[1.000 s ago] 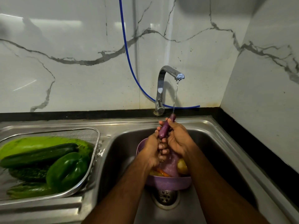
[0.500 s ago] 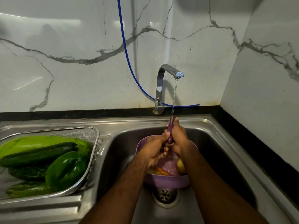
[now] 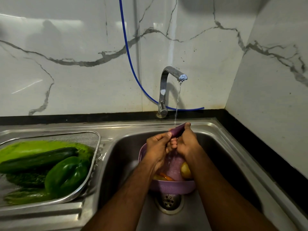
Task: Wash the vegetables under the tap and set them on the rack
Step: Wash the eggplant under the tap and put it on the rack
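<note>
Risk of slip: the eggplant (image 3: 177,130) is wet and smooth, so I think it can shoot out of my grip and fall in the sink (image 3: 221,147) or knock the purple colander (image 3: 171,186) below
Risk of splash: the stream from the tap (image 3: 173,74) lands on the eggplant tip, and if I tilt it, water can spray to the counter
Left hand (image 3: 156,147): fingers curled round the lower part of the eggplant, thumb on top
Right hand (image 3: 186,142): fingers wrapped round the upper part, thumb along its side
Eggplant look: thin, long, purple, glossy with water, mostly hidden by my hands
Eggplant place: centre of the frame, just above the colander, tip under the stream
Rack (image 3: 98,147): at the left of the frame, with green vegetables
</note>
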Demonstrator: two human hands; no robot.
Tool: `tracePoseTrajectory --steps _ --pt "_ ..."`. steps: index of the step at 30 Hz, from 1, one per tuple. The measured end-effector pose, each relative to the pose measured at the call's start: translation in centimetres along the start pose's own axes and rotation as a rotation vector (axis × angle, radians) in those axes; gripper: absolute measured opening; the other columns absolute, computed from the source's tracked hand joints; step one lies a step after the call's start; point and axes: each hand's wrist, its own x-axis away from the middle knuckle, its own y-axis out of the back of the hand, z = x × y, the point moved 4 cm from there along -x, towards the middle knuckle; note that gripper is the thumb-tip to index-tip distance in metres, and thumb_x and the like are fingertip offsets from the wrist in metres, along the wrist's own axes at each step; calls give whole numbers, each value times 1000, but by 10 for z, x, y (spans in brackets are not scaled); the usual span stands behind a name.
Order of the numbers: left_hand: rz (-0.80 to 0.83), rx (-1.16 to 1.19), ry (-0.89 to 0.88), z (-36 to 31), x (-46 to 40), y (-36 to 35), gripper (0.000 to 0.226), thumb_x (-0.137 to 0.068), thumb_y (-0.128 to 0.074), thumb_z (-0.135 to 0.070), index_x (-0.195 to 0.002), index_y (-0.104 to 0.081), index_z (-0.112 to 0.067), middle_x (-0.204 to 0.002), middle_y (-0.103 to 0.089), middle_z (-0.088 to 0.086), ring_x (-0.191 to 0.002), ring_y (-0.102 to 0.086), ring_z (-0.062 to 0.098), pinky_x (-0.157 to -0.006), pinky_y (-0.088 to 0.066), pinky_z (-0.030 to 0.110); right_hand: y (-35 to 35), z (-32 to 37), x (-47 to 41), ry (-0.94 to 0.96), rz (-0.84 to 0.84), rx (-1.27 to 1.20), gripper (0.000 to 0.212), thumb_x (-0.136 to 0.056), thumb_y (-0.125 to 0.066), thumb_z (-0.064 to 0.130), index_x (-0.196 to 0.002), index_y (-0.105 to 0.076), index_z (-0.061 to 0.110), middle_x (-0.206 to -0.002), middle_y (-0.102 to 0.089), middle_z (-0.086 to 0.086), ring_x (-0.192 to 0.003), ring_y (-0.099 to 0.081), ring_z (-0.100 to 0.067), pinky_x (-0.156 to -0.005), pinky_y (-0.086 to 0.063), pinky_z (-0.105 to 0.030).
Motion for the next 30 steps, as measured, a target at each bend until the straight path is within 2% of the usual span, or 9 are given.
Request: tracePoseTrajectory --steps 2,4,6,8,10,13,21,25,30 --pt "19 6 7 1 0 0 22 -97 -59 -7 -113 -67 6 -89 -73 21 -71 -71 18 -71 -62 26 -1 2 2 20 18 -15 66 -101 -46 62 -127 -55 2 -82 -71 -16 -55 -65 -20 -42 -51 -27" --pt "54 -35 18 2 2 1 19 -98 -57 -6 -111 -68 2 -94 -75 21 -75 -72 19 -74 -62 28 -2 3 2 58 39 -20 57 -103 -49 55 -127 -60 4 -102 -73 -15 -84 -73 -26 -65 -61 -36" --pt "52 -148 12 0 5 2 18 -99 -57 -13 -111 -67 -4 -101 -75 19 -80 -72 21 -75 -61 32 -2 2 -1 63 59 19 54 -103 -51 50 -129 -62 4 -113 -72 -16 -102 -70 -29 -92 -58 -44" --pt "18 -244 11 0 5 5 24 -99 -60 -27 -112 -65 -8 -104 -75 17 -86 -72 25 -80 -60 41 -1 1 0 46 88 40 49 -102 -56 44 -129 -61 3 -122 -69 -19 -110 -67 -33 -103 -53 -50" --pt "-33 -340 -2 2 4 10 25 -97 -62 -32 -112 -60 -12 -103 -74 15 -86 -72 27 -80 -61 46 -3 0 5 51 134 100 38 -103 -56 37 -122 -63 5 -121 -69 -19 -110 -68 -34 -103 -53 -52" --pt "-75 -609 -138 1 0 17 16 -95 -64 -17 -110 -58 -15 -101 -72 11 -92 -72 29 -83 -60 50 -7 0 9 128 156 201 23 -107 -51 29 -118 -62 12 -116 -71 -15 -106 -71 -31 -98 -58 -51" --pt "-33 -852 -134 3 -6 28 24 -84 -74 -11 -101 -60 -21 -100 -70 5 -92 -70 24 -82 -59 51 -5 -1 0 246 119 242 24 -107 -51 25 -130 -57 18 -115 -71 -12 -105 -72 -28 -94 -59 -51" --pt "-55 -747 -127 3 -4 23 24 -86 -75 -19 -100 -56 -16 -94 -71 14 -77 -71 25 -61 -61 40 -7 -1 4 264 193 218 22 -104 -57 28 -116 -65 11 -112 -74 -15 -102 -74 -27 -73 -63 -37" --pt "65 -423 33 2 3 17 30 -100 -55 -30 -105 -66 -2 -80 -68 11 -72 -59 28 -59 -47 33 -4 7 5 169 288 -20 30 -103 -59 26 -120 -64 2 -110 -70 -20 -98 -71 -27 -80 -60 -37"
